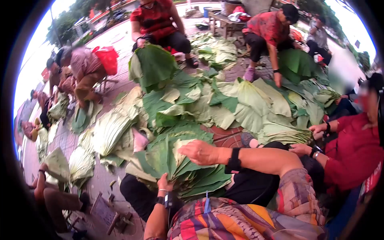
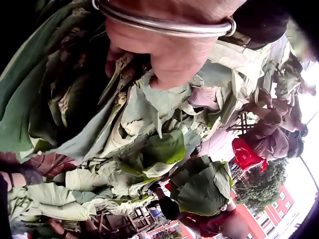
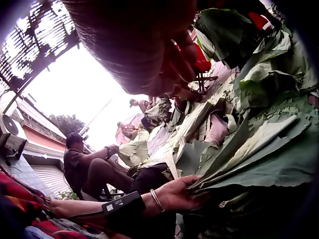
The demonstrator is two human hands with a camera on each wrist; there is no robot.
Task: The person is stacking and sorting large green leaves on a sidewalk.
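My left hand (image 1: 165, 185) grips the gathered stem end of a stack of large lotus leaves (image 1: 200, 176) resting over my lap. In the left wrist view, thumb and fingers close around the brown stem ends (image 2: 122, 74). The leaves fan out, dark green with one paler fold, as the right wrist view shows on the upper leaf (image 3: 249, 154). Above the stack hovers my right hand (image 1: 198, 152), its fingers loosely bent. Nothing shows between those fingers (image 3: 184, 62) in the right wrist view.
Folded lotus leaves (image 1: 114, 130) cover the paving ahead, with more (image 1: 280, 132) toward the right. A person in red (image 1: 352, 148) sits close at my right, handling leaves. Others sit around the pile; one holds up a leaf bundle (image 1: 152, 66). A small stool (image 1: 108, 214) stands at lower left.
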